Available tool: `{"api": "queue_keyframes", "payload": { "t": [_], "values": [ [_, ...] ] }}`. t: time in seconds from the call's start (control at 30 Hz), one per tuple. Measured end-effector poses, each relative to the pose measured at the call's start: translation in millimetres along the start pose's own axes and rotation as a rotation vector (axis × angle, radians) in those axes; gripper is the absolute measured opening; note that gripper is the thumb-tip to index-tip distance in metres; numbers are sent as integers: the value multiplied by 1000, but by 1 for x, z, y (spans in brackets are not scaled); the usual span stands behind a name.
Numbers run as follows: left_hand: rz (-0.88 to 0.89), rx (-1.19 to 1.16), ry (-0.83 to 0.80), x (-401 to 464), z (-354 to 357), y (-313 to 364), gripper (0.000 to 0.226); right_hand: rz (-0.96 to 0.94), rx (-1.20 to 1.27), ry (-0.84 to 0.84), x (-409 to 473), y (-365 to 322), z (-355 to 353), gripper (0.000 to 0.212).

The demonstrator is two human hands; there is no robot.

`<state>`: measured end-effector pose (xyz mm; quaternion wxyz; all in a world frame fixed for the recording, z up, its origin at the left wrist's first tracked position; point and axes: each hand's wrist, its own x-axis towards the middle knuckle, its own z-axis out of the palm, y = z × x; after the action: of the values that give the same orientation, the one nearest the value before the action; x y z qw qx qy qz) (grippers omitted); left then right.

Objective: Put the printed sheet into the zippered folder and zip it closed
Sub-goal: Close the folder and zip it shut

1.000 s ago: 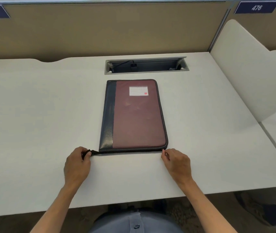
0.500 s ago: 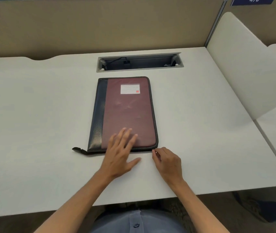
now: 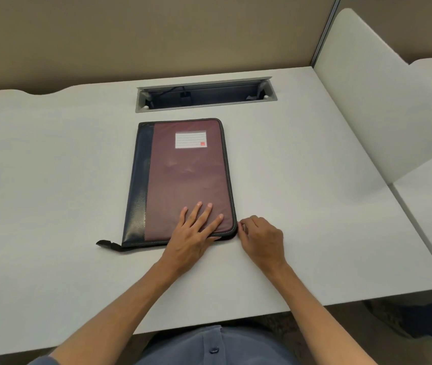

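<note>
A maroon zippered folder (image 3: 183,177) with a dark blue spine strip and a white label lies flat and closed on the white desk (image 3: 51,180). A black zipper tab (image 3: 105,244) sticks out from its near left corner. My left hand (image 3: 195,233) rests flat, fingers spread, on the folder's near right part. My right hand (image 3: 261,239) is at the folder's near right corner, fingertips pinched on a small metal zipper pull (image 3: 244,227). No printed sheet is visible.
A recessed cable tray (image 3: 205,96) opens in the desk behind the folder. A tan partition wall (image 3: 157,35) runs along the back. A white rounded divider panel (image 3: 383,96) stands at the right, with another desk beyond it.
My left hand let go of the black tab at the near left corner and moved right onto the folder cover. My right hand stayed at the near right corner. The camera moved closer.
</note>
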<state>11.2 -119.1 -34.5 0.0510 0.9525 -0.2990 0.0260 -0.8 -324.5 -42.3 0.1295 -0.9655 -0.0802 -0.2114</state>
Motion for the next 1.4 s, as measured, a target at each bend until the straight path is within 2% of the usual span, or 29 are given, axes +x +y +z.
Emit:
{"api": "queue_keyframes", "payload": {
  "t": [0.4, 1.0, 1.4],
  "values": [
    [39, 10, 76, 3, 5, 0, 48, 22, 41, -103, 98, 19, 36, 15],
    [61, -19, 151, 3, 10, -2, 46, 32, -21, -305, 225, 41, 87, 30],
    [61, 42, 114, -1, 11, -4, 47, 54, -13, -306, 287, 54, 114, 29]
  ]
}}
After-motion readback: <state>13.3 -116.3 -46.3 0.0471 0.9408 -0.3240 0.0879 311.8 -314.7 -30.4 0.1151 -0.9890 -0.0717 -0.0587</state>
